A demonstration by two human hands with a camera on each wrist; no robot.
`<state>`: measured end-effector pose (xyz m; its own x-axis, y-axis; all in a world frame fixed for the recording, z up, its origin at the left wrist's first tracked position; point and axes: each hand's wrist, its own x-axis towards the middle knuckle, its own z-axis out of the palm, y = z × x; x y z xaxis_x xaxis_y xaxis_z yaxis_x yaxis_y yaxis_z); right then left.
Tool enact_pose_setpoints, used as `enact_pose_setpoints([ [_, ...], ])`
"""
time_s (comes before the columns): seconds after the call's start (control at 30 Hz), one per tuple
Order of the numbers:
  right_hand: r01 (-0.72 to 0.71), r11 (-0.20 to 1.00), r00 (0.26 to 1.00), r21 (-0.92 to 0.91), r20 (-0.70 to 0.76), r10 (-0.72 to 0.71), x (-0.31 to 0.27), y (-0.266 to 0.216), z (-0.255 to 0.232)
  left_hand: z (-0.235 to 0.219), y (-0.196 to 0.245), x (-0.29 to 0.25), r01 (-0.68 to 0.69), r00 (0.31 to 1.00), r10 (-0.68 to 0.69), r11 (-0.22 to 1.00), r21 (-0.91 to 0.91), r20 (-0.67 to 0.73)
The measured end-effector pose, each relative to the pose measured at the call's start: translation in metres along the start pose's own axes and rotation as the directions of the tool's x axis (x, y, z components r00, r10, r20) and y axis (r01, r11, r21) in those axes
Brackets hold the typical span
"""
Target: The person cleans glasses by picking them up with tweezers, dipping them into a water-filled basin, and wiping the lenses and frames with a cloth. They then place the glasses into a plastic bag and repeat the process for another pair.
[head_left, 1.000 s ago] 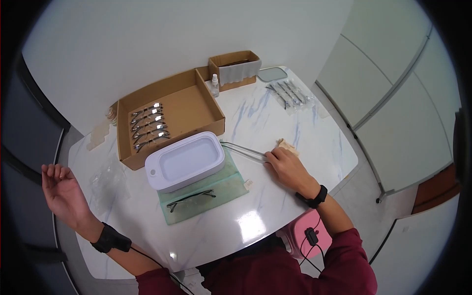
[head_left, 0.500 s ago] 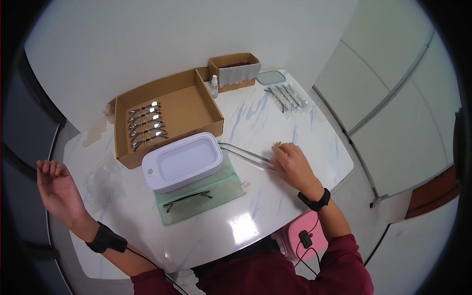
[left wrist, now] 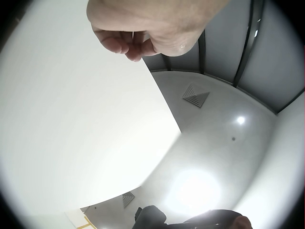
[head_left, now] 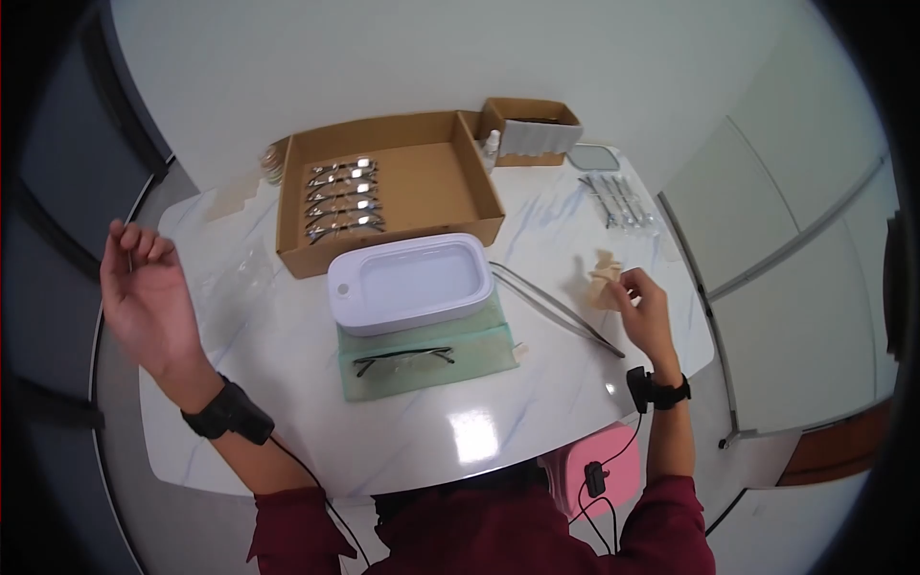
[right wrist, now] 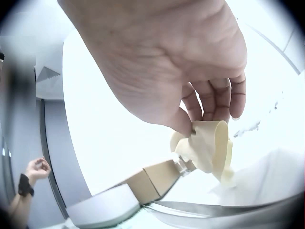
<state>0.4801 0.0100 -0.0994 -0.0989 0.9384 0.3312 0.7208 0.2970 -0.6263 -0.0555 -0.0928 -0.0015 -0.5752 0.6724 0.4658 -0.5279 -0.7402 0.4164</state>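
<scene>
My right hand pinches a crumpled beige cloth between thumb and fingertips, over the right side of the table. Long metal tweezers lie on the tabletop just left of that hand. My left hand is raised at the left edge of the table, palm up, its fingers loosely curled around nothing. Between the hands a white tub with an oval-cornered basin stands on the back part of a green cloth. A pair of dark-framed glasses rests on the cloth's front part.
Behind the tub stands a wide cardboard box holding several glasses in a column. A smaller cardboard box and a spray bottle are at the back. Bagged glasses lie back right; clear plastic lies left.
My right hand has moved from the end of the tweezers to the beige cloth and now pinches it. The tweezers stay on the table. The head view has shifted; my left hand remains raised.
</scene>
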Motion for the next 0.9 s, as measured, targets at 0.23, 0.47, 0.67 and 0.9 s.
enact_pose_setpoints([
  [0.23,-0.280,0.723,0.910,0.631,0.415,-0.010,-0.014,-0.084,0.011,0.036,-0.032,-0.016,0.052,0.999,-0.052,0.997,0.063,-0.011],
  [0.47,-0.290,0.534,0.832,0.794,0.485,-0.269,-0.013,-0.156,0.063,0.061,-0.065,-0.044,0.095,0.909,-0.300,0.825,0.558,0.290],
  [0.67,-0.251,0.462,0.880,0.851,0.399,-0.257,0.008,-0.197,0.088,0.073,-0.074,-0.051,-0.056,0.815,-0.426,0.616,0.786,0.393],
  [0.9,-0.300,0.317,0.881,0.900,0.389,-0.270,0.019,-0.212,0.114,0.076,-0.072,-0.046,-0.201,0.737,-0.466,0.541,0.817,0.490],
])
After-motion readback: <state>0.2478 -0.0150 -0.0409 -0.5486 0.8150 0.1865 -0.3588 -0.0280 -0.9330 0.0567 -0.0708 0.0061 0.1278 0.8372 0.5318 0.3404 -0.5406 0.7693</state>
